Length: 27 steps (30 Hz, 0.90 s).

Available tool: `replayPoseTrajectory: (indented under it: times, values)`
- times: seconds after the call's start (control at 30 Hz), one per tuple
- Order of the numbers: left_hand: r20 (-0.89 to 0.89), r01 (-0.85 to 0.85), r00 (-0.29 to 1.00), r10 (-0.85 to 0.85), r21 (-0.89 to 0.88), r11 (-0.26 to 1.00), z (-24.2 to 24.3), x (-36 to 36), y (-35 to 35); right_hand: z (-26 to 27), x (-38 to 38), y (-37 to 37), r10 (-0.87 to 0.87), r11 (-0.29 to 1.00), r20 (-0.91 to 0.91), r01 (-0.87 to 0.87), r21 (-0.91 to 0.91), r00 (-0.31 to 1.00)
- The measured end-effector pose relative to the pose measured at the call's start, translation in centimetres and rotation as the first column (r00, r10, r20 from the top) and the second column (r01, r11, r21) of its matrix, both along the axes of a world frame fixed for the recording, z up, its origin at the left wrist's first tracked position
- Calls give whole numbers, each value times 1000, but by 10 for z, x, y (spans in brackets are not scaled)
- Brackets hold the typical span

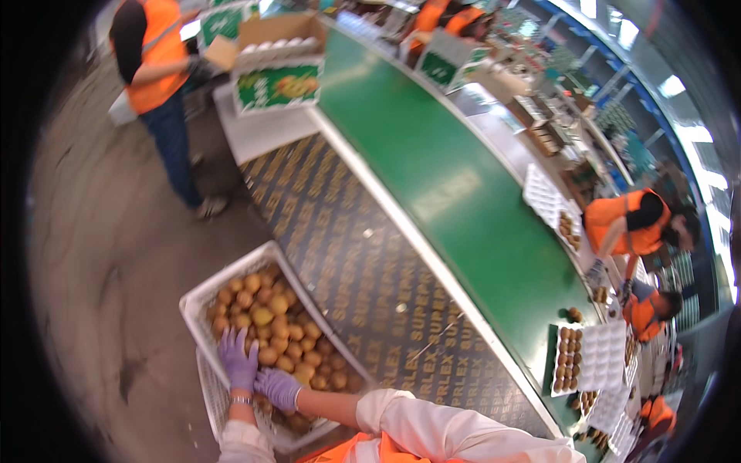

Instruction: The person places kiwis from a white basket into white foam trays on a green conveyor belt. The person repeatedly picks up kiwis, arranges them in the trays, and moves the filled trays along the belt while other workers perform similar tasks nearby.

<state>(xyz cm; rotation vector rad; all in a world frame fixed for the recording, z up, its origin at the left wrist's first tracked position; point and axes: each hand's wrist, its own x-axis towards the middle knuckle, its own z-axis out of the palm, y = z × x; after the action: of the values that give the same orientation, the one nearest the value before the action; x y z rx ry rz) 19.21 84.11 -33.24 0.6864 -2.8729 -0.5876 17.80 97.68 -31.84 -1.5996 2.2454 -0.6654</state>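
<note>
A white plastic crate (227,282) full of round brown fruit (279,327), which look like kiwifruit, stands before me beside the dark work surface. My left hand (238,360), in a purple glove, rests on the fruit at the crate's left side with its fingers apart. Just right of it lies my right hand (280,389), gloved the same way, its fingers over the fruit. Whether it grips one is hidden. Below the crate shows part of another white crate (207,393).
A printed dark board (370,278) runs along the green conveyor belt (440,173). A carton (278,87) stands at its far end, near a person in an orange vest (159,55). White trays (602,356), some holding brown fruit, lie at right by more workers (625,223).
</note>
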Motion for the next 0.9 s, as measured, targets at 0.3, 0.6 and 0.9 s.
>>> replayPoseTrajectory:
  times: [0.3,0.6,0.9]
  values:
    - [-282,19,958,-47,-101,995,31,-17,36,140,-46,161,-251,952,63,258,-164,966]
    - [-361,794,581,-730,53,605,96,-123,282,144,60,445,-989,124,94,984,126,112]
    - [66,119,399,-914,985,123,73,-130,604,33,150,673,-288,-885,753,465,27,-592]
